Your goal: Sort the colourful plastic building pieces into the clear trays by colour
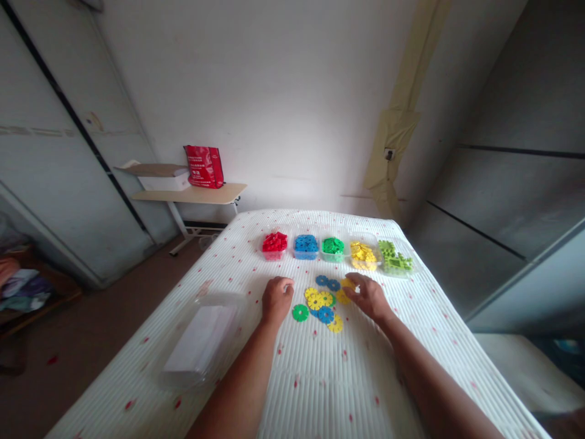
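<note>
My left hand (277, 299) rests on the table left of the loose discs, its fingers curled in with nothing showing between them. A green notched plastic disc (300, 313) lies just to its right. My right hand (367, 294) is over the right side of the group, thumb and fingers apart around yellow discs (342, 297), which it partly hides. Between the hands lie several flower-like discs: overlapping yellow discs (314, 301), a blue disc (326, 314), a yellow disc (335, 324) nearest me, and two blue discs (328, 283) at the back.
Clear tubs stand in a row behind: red pieces (275, 242), blue pieces (306, 244), green pieces (333, 246), yellow pieces (364, 252) and light green pieces (395, 256). A clear plastic lid or tray (201, 341) lies at left. A side table (196, 194) holds a red bag (204, 166).
</note>
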Available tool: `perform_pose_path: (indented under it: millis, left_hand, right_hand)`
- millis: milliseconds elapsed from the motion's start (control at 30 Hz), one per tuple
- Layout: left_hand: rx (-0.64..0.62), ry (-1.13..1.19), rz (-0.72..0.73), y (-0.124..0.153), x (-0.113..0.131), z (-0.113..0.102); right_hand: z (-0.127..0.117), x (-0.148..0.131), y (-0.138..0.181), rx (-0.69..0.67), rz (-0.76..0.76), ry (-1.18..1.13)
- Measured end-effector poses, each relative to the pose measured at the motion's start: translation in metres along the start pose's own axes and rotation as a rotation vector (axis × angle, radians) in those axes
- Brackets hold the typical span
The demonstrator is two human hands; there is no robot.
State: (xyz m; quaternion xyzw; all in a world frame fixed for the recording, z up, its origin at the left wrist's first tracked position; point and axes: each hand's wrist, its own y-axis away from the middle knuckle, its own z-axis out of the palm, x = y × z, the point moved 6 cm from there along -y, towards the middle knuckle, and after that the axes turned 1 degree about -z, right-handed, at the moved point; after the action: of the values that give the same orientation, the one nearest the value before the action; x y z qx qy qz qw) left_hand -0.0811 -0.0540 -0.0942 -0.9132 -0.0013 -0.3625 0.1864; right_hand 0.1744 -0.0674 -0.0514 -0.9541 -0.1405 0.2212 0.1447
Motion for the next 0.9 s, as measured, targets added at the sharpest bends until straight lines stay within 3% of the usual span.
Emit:
perform_pose_path:
  millis: [167,600,900]
  left_hand:
    - [-0.002,0.001,-0.003,0.000,0.000,0.001]
    - [0.000,-0.005,0.010,0.001,0.002,-0.001]
    - [-0.002,-0.006,0.005,0.001,0.004,-0.003]
  right_hand:
    - [-0.012,0.017,0.008,-0.055,0.030,-0.088]
    - [0.018,-0.015,0.011,-0.201,-0.140,0.245]
    - [0.020,-0.023,0.011,-0.163,-0.162,0.306]
